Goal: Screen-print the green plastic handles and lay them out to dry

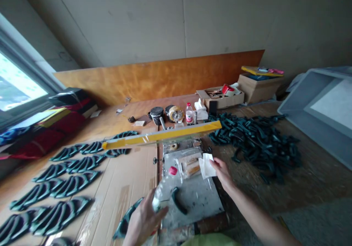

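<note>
Workbench of brown wood (pixel 132 114) runs along a grey wall, window at far left, flattened cardboard (pixel 129 180) laid over the near part. Rows of dark green curved plastic parts (pixel 66 185) sit on the cardboard; a loose heap of same parts (pixel 255 139) lies to the right. Centre: paint-spattered grey work plate (pixel 195 198) w/ one curved part (pixel 178 201) lying on it, and a yellow-taped bar (pixel 162 135) crossing above it.

Step in hand, as judged: bottle + cloth work at the plate, prob. wetting the wipe.
- Keep bottle upright and over the plate, not over cardboard, so drips land on metal.
- Bring wipe close under the cap before tipping; small tilt only.
- Mind the bar overhead when lifting either hand.

Hands:
- Left hand (pixel 143 220): fingers curled round lower body of a clear plastic bottle (pixel 164 187) w/ red cap, firm wrap, bottle leaning slightly away from the person. Bottle sits at near-left edge of the plate.
- Right hand (pixel 224 172): fingers narrow, pinching edge of a white cloth or paper (pixel 206 166), which rests just beside a clear bag of tan blocks (pixel 189 164) on the plate. Can't tell if wipe is damp.

Hands well apart, the curved part between them.
</note>
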Tool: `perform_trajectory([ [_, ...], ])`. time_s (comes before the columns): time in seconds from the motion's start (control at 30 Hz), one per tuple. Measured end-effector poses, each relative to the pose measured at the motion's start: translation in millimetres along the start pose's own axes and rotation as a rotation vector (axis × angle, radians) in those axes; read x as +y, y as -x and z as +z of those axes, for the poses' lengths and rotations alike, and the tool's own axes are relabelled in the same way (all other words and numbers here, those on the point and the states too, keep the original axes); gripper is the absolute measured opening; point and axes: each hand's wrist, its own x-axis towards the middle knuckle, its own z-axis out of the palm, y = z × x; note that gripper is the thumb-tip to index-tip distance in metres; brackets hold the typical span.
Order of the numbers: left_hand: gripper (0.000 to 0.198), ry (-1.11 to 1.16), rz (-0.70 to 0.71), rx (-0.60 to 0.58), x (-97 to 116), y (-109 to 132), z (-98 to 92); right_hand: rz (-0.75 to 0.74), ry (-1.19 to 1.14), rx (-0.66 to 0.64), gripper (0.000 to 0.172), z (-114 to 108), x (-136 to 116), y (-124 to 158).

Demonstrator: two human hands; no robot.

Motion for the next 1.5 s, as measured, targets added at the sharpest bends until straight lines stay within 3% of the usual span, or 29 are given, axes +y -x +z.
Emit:
perform_trajectory([
  [0.07,0.059,-0.158,0.146,-0.114,26.0,-2.5,9.5,-0.005,0.01,-0.045,0.049,1.6,0.0,5.4],
  [0.27,0.054,-0.416,0.32,-0.113,86.7,-15.4,21.2,-0.047,0.1,-0.086,0.046,-7.9,4.4,15.9],
  [0.67,0.043,-0.614,0.481,-0.129,134.7,-37.6,15.2,0.041,0.042,-0.019,0.059,-24.8,11.7,23.7],
  [0.9,0.045,-0.605,0.507,-0.188,126.6,-31.0,18.3,0.074,-0.041,0.007,0.061,-24.4,7.5,25.3],
  [1.23,0.045,-0.54,0.443,-0.114,115.6,-35.8,15.8,0.198,-0.225,-0.078,0.059,-19.3,-10.0,33.8],
  [1.4,0.056,-0.281,0.355,-0.143,93.7,-26.9,13.8,0.294,-0.418,-0.133,0.044,-21.9,-23.9,33.4],
  [1.5,0.056,0.094,0.286,-0.198,67.7,-20.5,9.7,0.331,-0.477,-0.141,0.037,-23.8,-28.2,33.5],
])
